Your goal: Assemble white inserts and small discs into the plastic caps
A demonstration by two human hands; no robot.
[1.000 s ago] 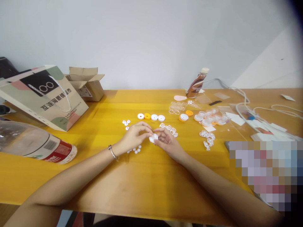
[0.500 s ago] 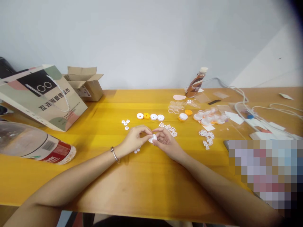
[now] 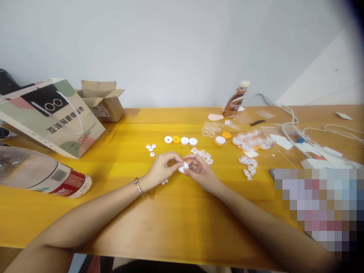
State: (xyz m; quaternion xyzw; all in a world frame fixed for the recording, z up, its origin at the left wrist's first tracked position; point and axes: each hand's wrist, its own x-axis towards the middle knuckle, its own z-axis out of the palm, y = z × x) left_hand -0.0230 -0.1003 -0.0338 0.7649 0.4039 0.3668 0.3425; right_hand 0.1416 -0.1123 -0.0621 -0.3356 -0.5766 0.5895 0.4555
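Note:
A small white round piece (image 3: 183, 167) is held between my two hands above the table. My left hand (image 3: 165, 167) pinches its left side with thumb and forefinger, and my right hand (image 3: 200, 172) grips its right side, fingers curled. Behind them lies a row of white and yellow discs (image 3: 184, 140). White spoked pieces (image 3: 203, 154) rest just beyond my right hand, and several small white caps (image 3: 151, 149) lie beyond my left hand. A few more small white parts (image 3: 165, 181) show under my left hand.
Left are a large plastic bottle (image 3: 42, 172), a paper bag (image 3: 62, 121) and an open cardboard box (image 3: 105, 104). Toward the right are clear rings (image 3: 212, 129), an orange-and-white disc stack (image 3: 219, 140), bagged parts (image 3: 251, 140), a brown drink bottle (image 3: 235, 101) and white cables (image 3: 290, 117).
The white piece has tilted slightly between my fingers. My left hand and wrist have shifted very little; everything on the table stays where it was.

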